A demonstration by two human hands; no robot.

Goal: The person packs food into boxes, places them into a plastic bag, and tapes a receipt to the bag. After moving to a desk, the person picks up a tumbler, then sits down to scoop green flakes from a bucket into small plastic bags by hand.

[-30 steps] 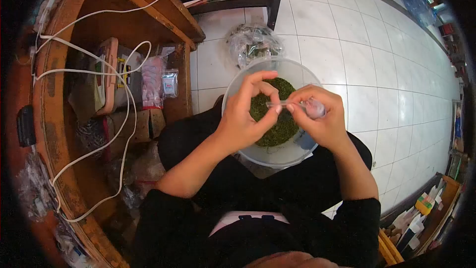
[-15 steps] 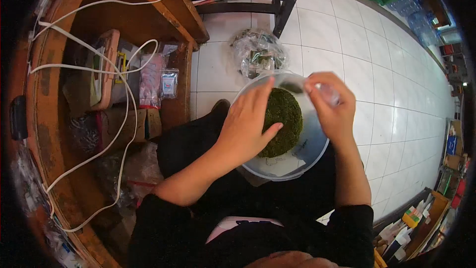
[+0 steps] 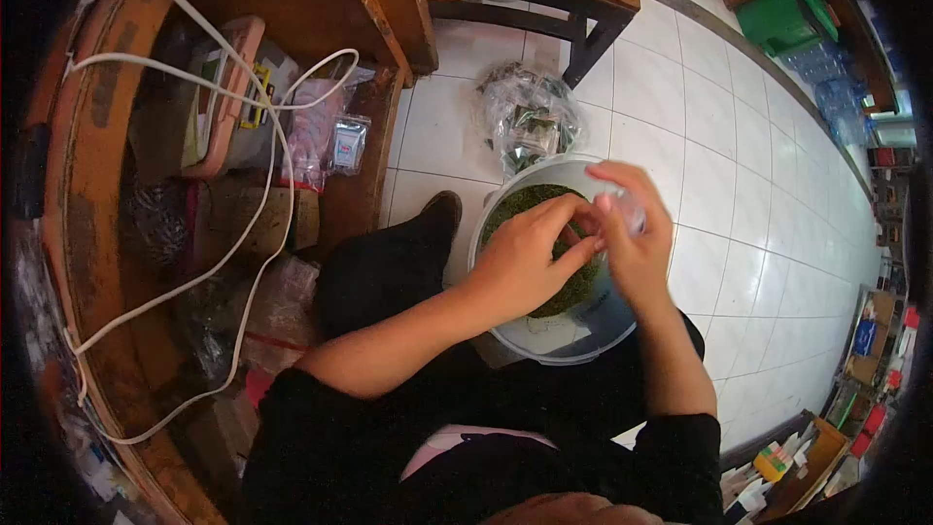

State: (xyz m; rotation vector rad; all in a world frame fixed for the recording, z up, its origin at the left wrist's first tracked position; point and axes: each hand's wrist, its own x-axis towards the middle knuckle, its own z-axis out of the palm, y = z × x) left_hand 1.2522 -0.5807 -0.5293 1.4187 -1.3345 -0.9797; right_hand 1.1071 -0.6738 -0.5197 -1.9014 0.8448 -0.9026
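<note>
The clear bowl [image 3: 559,348] rests on the person's lap, with a big heap of green flakes [image 3: 525,202] in it. The right hand [image 3: 637,248] clenches a small clear pouch [image 3: 629,214] over the bowl's far side. The left hand [image 3: 525,258] reaches to the pouch with its fingers bunched. I cannot tell whether its grip holds flakes. How full the pouch is shows too blurred to judge. With so much left in the bowl, most of the filling seems undone.
</note>
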